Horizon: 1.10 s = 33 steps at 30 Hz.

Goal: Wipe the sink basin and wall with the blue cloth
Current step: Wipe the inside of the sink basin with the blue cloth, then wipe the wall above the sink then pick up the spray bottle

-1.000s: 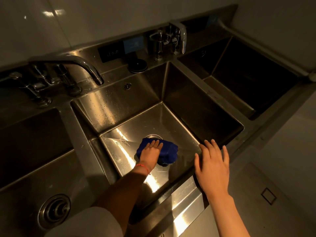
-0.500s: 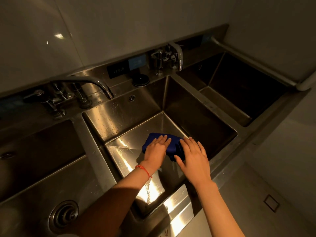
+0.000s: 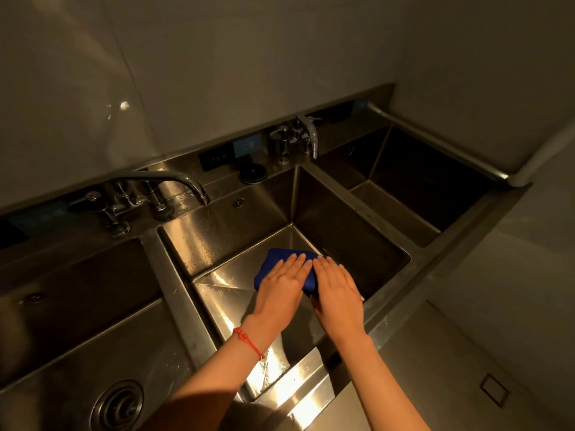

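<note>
The blue cloth (image 3: 280, 259) lies bunched on the floor of the middle steel sink basin (image 3: 224, 293), toward its right wall. My left hand (image 3: 281, 289), with a red string at the wrist, presses flat on the cloth's left part. My right hand (image 3: 337, 290) lies flat on its right part, fingers together. Most of the cloth is hidden under both palms. The basin's back wall (image 3: 217, 234) is speckled with water drops. The pale tiled wall (image 3: 249, 73) rises behind the sinks.
A curved tap (image 3: 174, 178) reaches over the middle basin's back left corner. A second tap and a soap pump (image 3: 298, 138) stand at the back right. A left basin with a round drain (image 3: 118, 405) and a dark right basin (image 3: 420, 188) flank it. The floor (image 3: 466, 368) lies to the right.
My right hand left the sink's front rim and came down onto the cloth beside my left hand. The cloth slid toward the basin's right wall. My view rose toward the wall.
</note>
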Available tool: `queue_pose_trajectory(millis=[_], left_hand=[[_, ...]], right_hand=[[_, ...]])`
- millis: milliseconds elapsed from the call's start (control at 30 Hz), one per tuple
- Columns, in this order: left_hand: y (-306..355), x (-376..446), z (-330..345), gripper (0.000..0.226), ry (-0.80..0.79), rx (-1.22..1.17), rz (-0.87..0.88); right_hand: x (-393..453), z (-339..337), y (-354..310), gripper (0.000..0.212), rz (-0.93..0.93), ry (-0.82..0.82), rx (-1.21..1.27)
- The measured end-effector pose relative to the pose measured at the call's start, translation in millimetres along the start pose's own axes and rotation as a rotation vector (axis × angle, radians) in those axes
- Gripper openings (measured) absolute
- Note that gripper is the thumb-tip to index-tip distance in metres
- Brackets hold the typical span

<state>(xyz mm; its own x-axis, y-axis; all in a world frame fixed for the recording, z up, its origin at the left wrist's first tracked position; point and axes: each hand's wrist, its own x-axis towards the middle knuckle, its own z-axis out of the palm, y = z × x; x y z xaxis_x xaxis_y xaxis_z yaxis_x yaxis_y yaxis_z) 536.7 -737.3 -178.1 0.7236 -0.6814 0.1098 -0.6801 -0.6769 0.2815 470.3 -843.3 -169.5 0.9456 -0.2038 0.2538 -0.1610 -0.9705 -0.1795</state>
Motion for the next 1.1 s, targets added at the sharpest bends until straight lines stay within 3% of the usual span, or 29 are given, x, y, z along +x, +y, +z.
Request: queue_pose_trajectory(millis=[167,400,500,767,1100], left_hand=[[12,-14,-20,0.065,0.067,-0.025,0.005],[28,-36,-45,0.068,0.187,-0.084,0.029],[35,-41,-55,0.075,0.270,-0.088,0.071],[54,-36,-64,0.093,0.271,-0.061,0.102],[45,-13,-65,0.079,0.455,-0.093,0.238]], right_hand=[[-5,-19,1,0.056,-0.103,0.194,0.029],[-13,-46,3,0.051,-0.201,0.324,0.075],[-18,-57,5,0.050,-0.212,0.361,0.070],[-22,-84,4,0.052,-0.188,0.436,0.007],[-17,-101,4,0.056,-0.167,0.454,-0.071]])
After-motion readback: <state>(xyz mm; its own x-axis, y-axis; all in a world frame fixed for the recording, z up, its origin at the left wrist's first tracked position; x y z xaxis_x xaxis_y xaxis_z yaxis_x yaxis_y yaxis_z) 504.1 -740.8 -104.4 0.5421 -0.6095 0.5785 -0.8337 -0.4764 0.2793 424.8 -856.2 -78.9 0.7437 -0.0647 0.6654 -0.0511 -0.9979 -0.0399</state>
